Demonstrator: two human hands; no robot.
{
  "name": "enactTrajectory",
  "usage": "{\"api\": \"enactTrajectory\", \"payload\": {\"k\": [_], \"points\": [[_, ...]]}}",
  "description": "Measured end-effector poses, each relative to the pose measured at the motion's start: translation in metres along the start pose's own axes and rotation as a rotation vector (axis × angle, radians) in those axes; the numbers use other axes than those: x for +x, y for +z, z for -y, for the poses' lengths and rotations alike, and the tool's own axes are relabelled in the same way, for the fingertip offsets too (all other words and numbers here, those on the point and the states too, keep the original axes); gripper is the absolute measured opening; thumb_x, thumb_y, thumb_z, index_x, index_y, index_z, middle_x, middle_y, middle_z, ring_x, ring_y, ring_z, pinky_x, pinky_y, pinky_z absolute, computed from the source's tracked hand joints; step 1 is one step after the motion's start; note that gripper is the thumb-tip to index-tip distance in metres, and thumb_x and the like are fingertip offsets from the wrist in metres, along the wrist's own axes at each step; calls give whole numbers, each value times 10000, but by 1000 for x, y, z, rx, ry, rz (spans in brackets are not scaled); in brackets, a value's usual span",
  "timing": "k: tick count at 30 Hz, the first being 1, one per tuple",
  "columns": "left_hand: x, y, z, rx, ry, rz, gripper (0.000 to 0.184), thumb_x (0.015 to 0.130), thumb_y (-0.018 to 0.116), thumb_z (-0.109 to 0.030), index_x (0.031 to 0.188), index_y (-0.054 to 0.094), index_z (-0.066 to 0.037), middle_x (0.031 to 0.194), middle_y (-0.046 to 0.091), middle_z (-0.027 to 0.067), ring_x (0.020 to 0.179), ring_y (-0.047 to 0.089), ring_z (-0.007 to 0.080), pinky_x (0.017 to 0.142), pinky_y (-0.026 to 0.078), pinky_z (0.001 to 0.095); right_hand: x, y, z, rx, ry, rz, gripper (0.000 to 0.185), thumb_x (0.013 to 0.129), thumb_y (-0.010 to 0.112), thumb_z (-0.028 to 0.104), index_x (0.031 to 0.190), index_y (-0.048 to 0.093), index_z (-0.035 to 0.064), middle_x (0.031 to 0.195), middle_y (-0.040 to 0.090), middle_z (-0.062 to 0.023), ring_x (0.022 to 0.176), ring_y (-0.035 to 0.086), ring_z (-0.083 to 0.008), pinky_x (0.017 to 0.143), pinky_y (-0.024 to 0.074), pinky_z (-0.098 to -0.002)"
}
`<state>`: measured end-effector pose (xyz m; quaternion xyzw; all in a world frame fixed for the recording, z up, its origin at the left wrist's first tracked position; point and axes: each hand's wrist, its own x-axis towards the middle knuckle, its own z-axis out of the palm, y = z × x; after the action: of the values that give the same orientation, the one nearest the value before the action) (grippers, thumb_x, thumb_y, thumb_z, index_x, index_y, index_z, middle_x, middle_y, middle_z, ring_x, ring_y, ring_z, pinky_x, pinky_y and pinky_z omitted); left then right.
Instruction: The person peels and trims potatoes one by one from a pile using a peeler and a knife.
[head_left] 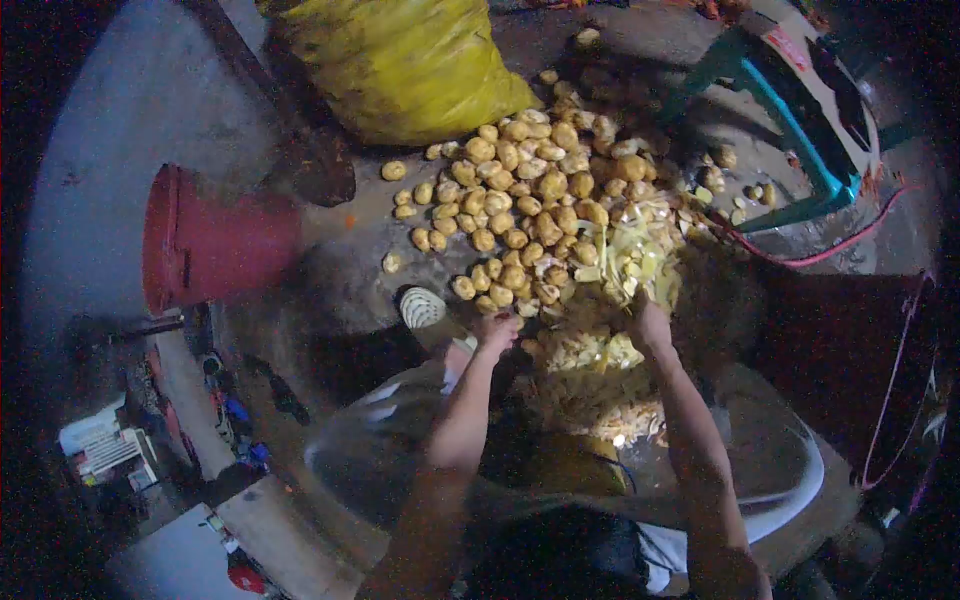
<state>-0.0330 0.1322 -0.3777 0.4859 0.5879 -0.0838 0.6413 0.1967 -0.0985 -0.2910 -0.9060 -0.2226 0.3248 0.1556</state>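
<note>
A large heap of round, knobbly tan vegetables that look like potatoes [500, 200] lies on the floor in front of me. My left hand [497, 328] is at the near left edge of the heap, its fingers curled; what they hold, if anything, is too small to make out. To the right, my right hand [652, 325] reaches into pale yellow-green strips [628, 255] that look like leaves or peelings. Its fingers look closed, and their tips are partly hidden among the strips. More pale scraps [590, 395] are piled between my forearms.
A full yellow sack [400, 70] stands behind the heap. A red bucket [175, 240] is at left, a teal-framed stool [815, 165] at far right. A red hose [815, 258] runs along the floor below the stool. A patterned shoe [422, 307] shows near my left hand.
</note>
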Motion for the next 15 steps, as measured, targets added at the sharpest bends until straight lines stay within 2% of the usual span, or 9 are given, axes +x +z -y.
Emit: {"api": "enactTrajectory", "payload": {"k": [1,3,5,7,9,11,12,14,15], "points": [[23,-2,9,-3,-18,-5,294,807,731,-197,1020,572,-71,763,621,18,568,587,144,455,470,291,-10,-12,2,-4,2,19,543,818,634,248,1290,452,51,893,652,-255,858,624,-434,716,493,-531],[98,-1,22,-195,223,-284,270,798,738,-197,974,594,-52,715,611,10,624,599,182,568,490,326,-16,-38,2,-269,-69,194,519,891,534,198,1378,358,168,984,627,-237,794,638,-432,660,518,-513],[129,-12,-13,-156,288,-423,270,763,756,-196,931,613,-41,741,617,32,709,593,198,668,476,331,-31,-55,-18,-498,-283,39,476,866,532,150,1325,449,241,1111,585,-208,745,651,-401,623,547,-462],[130,-19,-61,182,521,-635,235,711,770,-165,835,611,-45,729,591,50,683,558,186,635,455,323,-45,-91,-15,-582,-308,110,416,829,558,146,1236,550,227,1191,536,-189,762,663,-362,606,563,-418],[138,-26,-100,144,665,-662,199,667,766,-110,741,590,-52,672,557,64,655,559,196,611,442,342,-70,-131,13,-550,-253,63,301,724,611,60,1014,632,139,1034,579,-150,819,631,-341,666,533,-451],[152,-30,-131,207,900,-818,201,666,747,-99,692,557,-39,588,496,69,591,543,245,578,427,371,-94,-152,8,-585,-328,33,317,723,635,80,1035,627,131,1007,574,-137,833,618,-328,662,526,-449],[165,-42,-146,417,663,-686,195,697,726,-125,774,583,-18,686,583,124,689,599,305,636,456,394,-109,-156,-4,-615,-376,-58,304,720,650,103,1022,630,127,998,572,-131,858,608,-327,665,520,-447],[167,-45,-185,419,647,-608,366,727,718,-186,1034,610,-20,972,657,213,914,632,347,787,488,415,-122,-161,-9,-639,-419,-150,294,717,665,125,1009,633,123,989,570,-125,883,598,-326,668,514,-446],[188,-45,-192,458,739,-706,446,732,724,-204,1121,584,-36,1031,650,202,968,615,351,849,474,429,-123,-164,0,-629,-310,-137,300,708,681,130,1004,632,119,990,569,-124,899,588,-332,680,506,-449]]}}
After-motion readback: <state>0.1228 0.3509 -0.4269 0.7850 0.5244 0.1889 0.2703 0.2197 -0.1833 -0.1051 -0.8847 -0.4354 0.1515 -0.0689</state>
